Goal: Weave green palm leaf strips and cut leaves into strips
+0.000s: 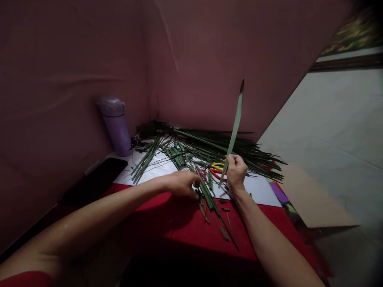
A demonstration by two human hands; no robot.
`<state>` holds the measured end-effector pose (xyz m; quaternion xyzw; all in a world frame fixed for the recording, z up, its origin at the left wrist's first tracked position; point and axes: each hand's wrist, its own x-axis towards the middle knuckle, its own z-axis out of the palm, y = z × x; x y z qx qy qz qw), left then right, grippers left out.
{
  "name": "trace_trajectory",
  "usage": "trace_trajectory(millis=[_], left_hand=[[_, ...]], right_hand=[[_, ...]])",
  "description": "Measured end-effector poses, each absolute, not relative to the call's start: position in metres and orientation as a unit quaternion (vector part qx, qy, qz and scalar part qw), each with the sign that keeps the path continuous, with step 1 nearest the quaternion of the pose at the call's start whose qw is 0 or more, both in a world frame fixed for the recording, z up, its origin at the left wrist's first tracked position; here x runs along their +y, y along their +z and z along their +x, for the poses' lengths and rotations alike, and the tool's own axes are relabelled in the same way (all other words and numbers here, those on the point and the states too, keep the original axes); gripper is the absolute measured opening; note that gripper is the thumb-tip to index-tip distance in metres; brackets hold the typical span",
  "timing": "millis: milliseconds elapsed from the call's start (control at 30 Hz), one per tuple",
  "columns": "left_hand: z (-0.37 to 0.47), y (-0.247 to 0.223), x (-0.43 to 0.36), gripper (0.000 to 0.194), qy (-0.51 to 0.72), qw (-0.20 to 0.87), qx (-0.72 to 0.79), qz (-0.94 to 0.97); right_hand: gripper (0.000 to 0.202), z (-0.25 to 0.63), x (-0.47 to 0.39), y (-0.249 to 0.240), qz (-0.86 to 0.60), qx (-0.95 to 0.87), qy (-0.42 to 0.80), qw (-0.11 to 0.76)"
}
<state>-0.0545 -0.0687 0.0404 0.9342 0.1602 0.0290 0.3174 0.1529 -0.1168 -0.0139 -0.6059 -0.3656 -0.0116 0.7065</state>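
My right hand (237, 172) is closed in a pinch round the lower part of a long green leaf strip (235, 124). The strip stands nearly upright, with a dark tip at its top end. My left hand (181, 184) hovers at the front edge of the white sheet, fingers bent downward and apart, beside a loose heap of cut leaf pieces (206, 195). Nothing shows between its fingers, though they are partly in shadow. Just left of my right hand lie scissors or pliers with yellow and red handles (218, 169), partly covered by leaf bits.
A bundle of long dark-green leaves (215, 145) lies along the wall. A purple tumbler (117, 129) and a black phone or tablet (97, 179) sit at the left. Red cloth (179, 223) covers the table's front. A brown board (317, 199) is at the right.
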Motion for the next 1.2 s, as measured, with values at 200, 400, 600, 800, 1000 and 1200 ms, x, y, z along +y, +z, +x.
trace_trajectory(millis=[200,400,600,800,1000,1200], left_hand=[[-0.057,0.021,-0.086,0.018,0.034,0.242,0.095,0.965],[-0.044,0.027,-0.080,0.007,0.029,0.234,0.045,0.971],[-0.019,0.027,-0.067,0.014,0.115,0.228,0.099,0.962],[-0.009,0.013,-0.044,0.015,0.182,0.331,0.170,0.910],[-0.015,0.016,-0.034,0.019,0.289,0.436,0.251,0.814],[-0.007,0.025,-0.043,0.030,0.353,0.548,0.187,0.735]], right_hand=[[0.024,0.157,-0.117,-0.017,-0.637,-0.376,-0.039,0.672],[0.026,0.165,-0.115,-0.019,-0.659,-0.363,-0.091,0.652],[0.026,0.165,-0.118,-0.017,-0.664,-0.375,-0.136,0.632],[0.023,0.153,-0.124,-0.010,-0.658,-0.416,-0.118,0.616],[0.023,0.135,-0.131,0.001,-0.599,-0.476,0.000,0.644],[0.021,0.120,-0.134,0.001,-0.590,-0.575,0.026,0.567]])
